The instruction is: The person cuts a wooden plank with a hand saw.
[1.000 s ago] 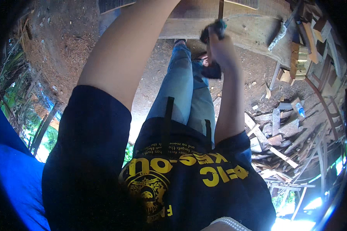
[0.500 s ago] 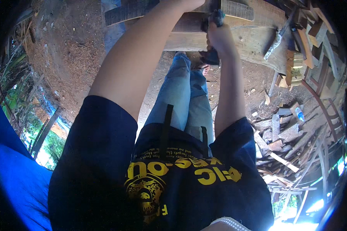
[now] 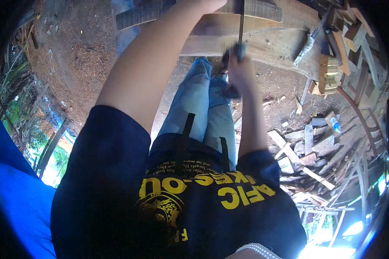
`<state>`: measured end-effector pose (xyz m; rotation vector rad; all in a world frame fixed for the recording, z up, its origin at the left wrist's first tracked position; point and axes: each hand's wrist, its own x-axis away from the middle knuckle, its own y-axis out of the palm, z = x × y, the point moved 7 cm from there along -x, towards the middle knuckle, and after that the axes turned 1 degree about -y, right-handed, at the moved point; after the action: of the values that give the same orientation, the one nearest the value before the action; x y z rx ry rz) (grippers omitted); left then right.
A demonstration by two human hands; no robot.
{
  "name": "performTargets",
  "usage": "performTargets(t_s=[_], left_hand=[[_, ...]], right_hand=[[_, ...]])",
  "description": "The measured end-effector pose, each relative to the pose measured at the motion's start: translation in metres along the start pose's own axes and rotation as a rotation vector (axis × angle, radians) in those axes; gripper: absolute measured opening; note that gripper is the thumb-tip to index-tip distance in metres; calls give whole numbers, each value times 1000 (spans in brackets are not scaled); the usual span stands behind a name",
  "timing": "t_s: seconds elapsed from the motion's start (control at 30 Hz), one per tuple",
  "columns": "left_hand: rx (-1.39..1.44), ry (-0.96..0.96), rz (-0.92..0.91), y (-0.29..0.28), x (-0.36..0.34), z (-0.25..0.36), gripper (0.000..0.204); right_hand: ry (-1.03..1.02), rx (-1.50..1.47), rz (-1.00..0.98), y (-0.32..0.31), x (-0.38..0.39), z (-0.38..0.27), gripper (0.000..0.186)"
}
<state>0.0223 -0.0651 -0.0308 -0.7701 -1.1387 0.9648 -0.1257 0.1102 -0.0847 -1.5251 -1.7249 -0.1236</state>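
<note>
My right hand point(image 3: 242, 71) is closed around the dark handle of a handsaw point(image 3: 241, 26), slightly blurred by motion. Its narrow blade points away from me, seen edge-on, and crosses a curved wooden board point(image 3: 261, 11) at the far side. My left hand point(image 3: 209, 4) is at that board, left of the blade. The upper edge of the picture cuts off its fingers, so their grip is hidden. Under the board lies a wide wooden plank point(image 3: 272, 43), its near edge just in front of my legs.
On the plank's right lies a long tool with a wrapped, pale handle point(image 3: 304, 52). Stacked wood offcuts point(image 3: 330, 77) stand beside it. Scrap wood point(image 3: 309, 140) and a small plastic bottle point(image 3: 335, 125) litter the ground at right. Sawdust point(image 3: 90, 64) covers the ground at left.
My right hand has drawn the saw back toward me, baring more of its blade. My left hand has stayed nearly in place at the board.
</note>
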Motion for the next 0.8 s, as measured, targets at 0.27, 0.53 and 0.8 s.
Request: performTargets(t_s=[0.27, 0.53, 0.8], left_hand=[[-19, 5, -6, 11, -9, 3, 54], [-41, -13, -26, -2, -4, -14, 50], [-90, 13, -40, 1, -15, -9, 50]], right_hand=[[188, -148, -81, -6, -63, -25, 47], [179, -159, -111, 9, 11, -1, 26], [56, -111, -54, -4, 15, -22, 26]])
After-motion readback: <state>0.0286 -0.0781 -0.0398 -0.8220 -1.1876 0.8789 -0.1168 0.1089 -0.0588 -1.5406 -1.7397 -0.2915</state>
